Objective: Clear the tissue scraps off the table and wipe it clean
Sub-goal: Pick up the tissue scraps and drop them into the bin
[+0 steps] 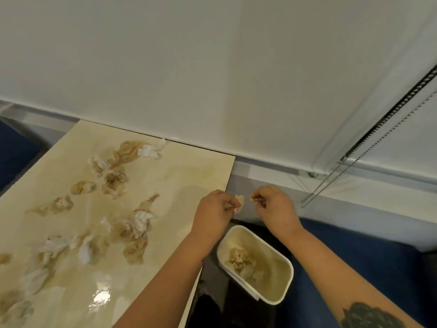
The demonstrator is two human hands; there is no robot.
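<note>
1. Pinching small damp bits of tissue, the left hand (214, 210) and right hand (275, 204) hang above the bin (281, 278), fingers curled on the pieces.
2. Tissue scraps (113, 209) lie crumpled, white and tan-stained, on the table (189, 171) left of the bin.
3. The table is glossy, cream, wet-streaked; the bin is rounded, cream plastic, holding soggy wads (241, 260).

No words, labels, brand names, numbers or signs can be read anywhere in the head view
</note>
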